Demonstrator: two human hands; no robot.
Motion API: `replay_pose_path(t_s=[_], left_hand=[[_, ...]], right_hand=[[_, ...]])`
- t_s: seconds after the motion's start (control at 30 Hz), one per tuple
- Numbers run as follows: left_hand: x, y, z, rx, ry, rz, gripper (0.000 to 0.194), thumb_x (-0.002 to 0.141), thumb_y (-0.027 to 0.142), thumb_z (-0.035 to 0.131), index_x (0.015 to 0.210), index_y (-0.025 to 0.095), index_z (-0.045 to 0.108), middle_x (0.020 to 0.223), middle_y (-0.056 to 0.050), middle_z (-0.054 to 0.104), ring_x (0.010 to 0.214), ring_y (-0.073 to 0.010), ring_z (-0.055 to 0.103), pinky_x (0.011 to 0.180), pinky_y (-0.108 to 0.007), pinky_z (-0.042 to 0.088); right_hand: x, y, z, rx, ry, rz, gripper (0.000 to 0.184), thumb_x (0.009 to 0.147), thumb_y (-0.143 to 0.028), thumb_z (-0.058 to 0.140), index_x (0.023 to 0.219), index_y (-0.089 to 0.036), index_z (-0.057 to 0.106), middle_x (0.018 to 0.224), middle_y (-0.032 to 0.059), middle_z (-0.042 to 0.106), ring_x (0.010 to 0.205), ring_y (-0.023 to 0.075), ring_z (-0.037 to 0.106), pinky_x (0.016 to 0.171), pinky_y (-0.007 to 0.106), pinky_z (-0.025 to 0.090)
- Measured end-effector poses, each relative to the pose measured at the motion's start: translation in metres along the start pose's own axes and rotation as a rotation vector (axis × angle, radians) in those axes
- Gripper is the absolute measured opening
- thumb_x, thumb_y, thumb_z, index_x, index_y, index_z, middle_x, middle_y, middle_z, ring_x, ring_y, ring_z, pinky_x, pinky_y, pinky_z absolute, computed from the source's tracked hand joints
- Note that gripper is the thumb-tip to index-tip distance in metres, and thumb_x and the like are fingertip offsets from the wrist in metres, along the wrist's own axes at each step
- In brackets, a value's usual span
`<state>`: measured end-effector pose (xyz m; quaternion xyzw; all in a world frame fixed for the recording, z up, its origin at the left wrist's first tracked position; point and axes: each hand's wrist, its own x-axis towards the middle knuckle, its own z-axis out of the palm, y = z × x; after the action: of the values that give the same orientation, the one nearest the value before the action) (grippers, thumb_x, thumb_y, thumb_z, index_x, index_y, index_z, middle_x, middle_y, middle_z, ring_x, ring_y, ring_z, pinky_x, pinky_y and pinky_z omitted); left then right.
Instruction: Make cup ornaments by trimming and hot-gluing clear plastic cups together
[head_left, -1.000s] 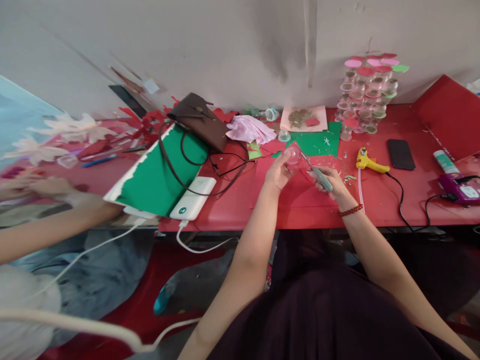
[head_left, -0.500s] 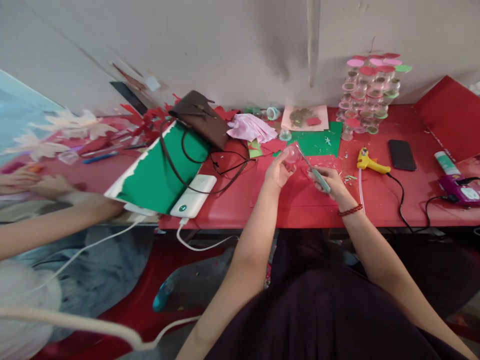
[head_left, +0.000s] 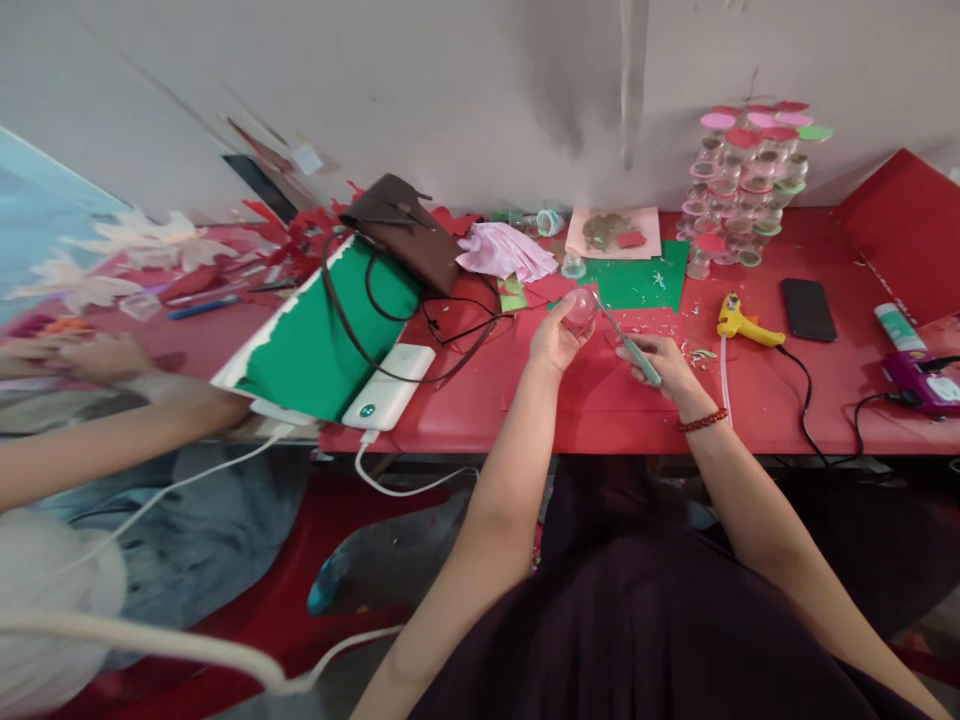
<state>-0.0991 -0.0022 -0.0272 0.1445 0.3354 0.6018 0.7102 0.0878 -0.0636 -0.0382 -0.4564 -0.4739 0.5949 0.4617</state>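
Note:
My left hand [head_left: 556,343] grips a small clear plastic cup [head_left: 580,309], its round opening edged in pinkish red. In my right hand [head_left: 658,362] is a utility knife [head_left: 640,358] with a grey-green handle and a long thin blade. The blade slants up and left, its tip right beside the cup's rim; whether it touches I cannot tell. Both hands are above a red paper sheet [head_left: 536,385] on the red table. Another small clear cup [head_left: 574,265] stands just beyond my left hand. Paper scraps [head_left: 703,355] lie by my right hand.
A stacked tower of clear cups [head_left: 742,185] stands at the back right. Nearby are a yellow glue gun [head_left: 750,325], its cord, and a black phone [head_left: 808,309]. Leftward are a white power bank [head_left: 390,388], brown bag [head_left: 401,235], green board [head_left: 322,345] and another person's hands [head_left: 101,357].
The cup has turned slightly in my left hand, and the blade's tip has shifted a little along its rim. The other person's hands have moved slightly. The camera view has shifted a little.

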Motion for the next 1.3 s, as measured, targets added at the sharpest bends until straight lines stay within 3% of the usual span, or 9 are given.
replay_pose_path(t_s=[0.33,0.57,0.77,1.03,1.3], left_hand=[[0.001,-0.001,-0.003,0.032,-0.029,-0.009,0.024,0.072,0.022,0.086,0.090,0.020,0.070,0.084,0.001,0.077,0.076,-0.0139,0.073,0.072,-0.027,0.056],[-0.001,-0.002,-0.004,0.092,-0.054,0.001,0.026,0.070,0.024,0.088,0.091,0.022,0.073,0.087,0.001,0.078,0.080,-0.0144,0.071,0.074,-0.027,0.055],[-0.006,-0.006,-0.003,0.162,-0.142,-0.031,0.031,0.065,0.026,0.091,0.089,0.020,0.072,0.081,0.001,0.077,0.069,-0.0137,0.069,0.067,-0.027,0.057],[-0.016,-0.022,0.015,0.146,-0.188,-0.080,0.023,0.075,0.021,0.086,0.094,0.019,0.073,0.091,-0.002,0.079,0.083,-0.0168,0.074,0.084,-0.032,0.061],[-0.014,-0.022,0.018,0.154,-0.184,-0.081,0.021,0.076,0.019,0.085,0.093,0.019,0.074,0.091,-0.002,0.079,0.082,-0.0166,0.073,0.082,-0.031,0.059]], right_hand=[[-0.002,-0.002,-0.002,0.068,0.003,0.021,0.048,0.058,-0.051,0.093,0.088,-0.020,0.073,0.064,-0.0053,0.059,0.041,0.0035,0.041,0.036,0.020,0.022],[-0.004,-0.006,-0.004,0.079,-0.021,0.037,0.049,0.059,-0.052,0.091,0.090,-0.020,0.069,0.067,-0.0066,0.059,0.042,0.0033,0.042,0.038,0.020,0.022],[-0.013,-0.015,-0.010,0.075,-0.041,0.020,0.045,0.064,-0.049,0.088,0.089,-0.021,0.064,0.066,-0.0090,0.053,0.044,0.0039,0.040,0.042,0.023,0.022],[-0.021,-0.022,-0.024,0.011,-0.040,0.030,0.044,0.069,-0.051,0.084,0.094,-0.021,0.065,0.063,-0.0070,0.055,0.047,0.0069,0.046,0.044,0.025,0.024],[-0.018,-0.021,-0.024,0.061,0.007,0.030,0.047,0.062,-0.051,0.089,0.088,-0.019,0.067,0.061,-0.0063,0.054,0.043,0.0053,0.043,0.042,0.024,0.020]])
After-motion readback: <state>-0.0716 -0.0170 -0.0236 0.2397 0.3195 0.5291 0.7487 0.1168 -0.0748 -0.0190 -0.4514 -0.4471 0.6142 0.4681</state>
